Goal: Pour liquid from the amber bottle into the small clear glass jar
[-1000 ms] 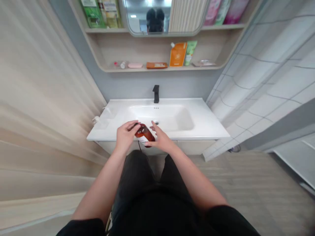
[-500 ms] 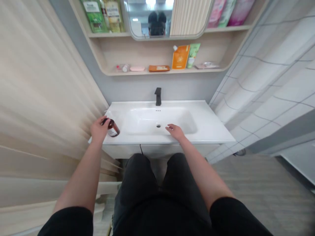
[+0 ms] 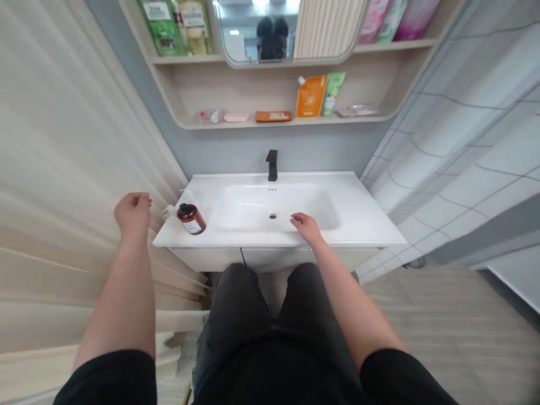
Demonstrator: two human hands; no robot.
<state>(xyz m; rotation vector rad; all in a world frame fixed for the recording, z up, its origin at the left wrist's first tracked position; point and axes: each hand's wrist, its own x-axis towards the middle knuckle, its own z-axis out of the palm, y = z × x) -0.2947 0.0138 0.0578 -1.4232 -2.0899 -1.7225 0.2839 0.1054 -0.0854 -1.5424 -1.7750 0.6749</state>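
Note:
Beyond the left end of the counter, my left hand [image 3: 133,214] hangs in the air before the curtain, its fingers curled in and no object visible in them. To its right, a brown bottle [image 3: 192,219] with a black cap and white label stands untouched on the white counter [image 3: 371,219]. A small pale item [image 3: 169,211], blurred, shows at the bottle's left. My right hand [image 3: 306,227] is over the front right part of the sink basin [image 3: 253,211], empty, its fingers loosely bent with a small gap between them.
A black faucet [image 3: 272,165] rises behind the basin. Above it, a wall shelf [image 3: 236,90] bears an orange pouch [image 3: 311,97], a green tube [image 3: 333,93] and small items below a mirror [image 3: 257,34]. A pale curtain [image 3: 63,169] borders the left side.
My left hand has let go of the brown bottle and moved left, off the counter. The bottle remains standing. My right hand has shifted slightly to the right, its fingers a little more bent.

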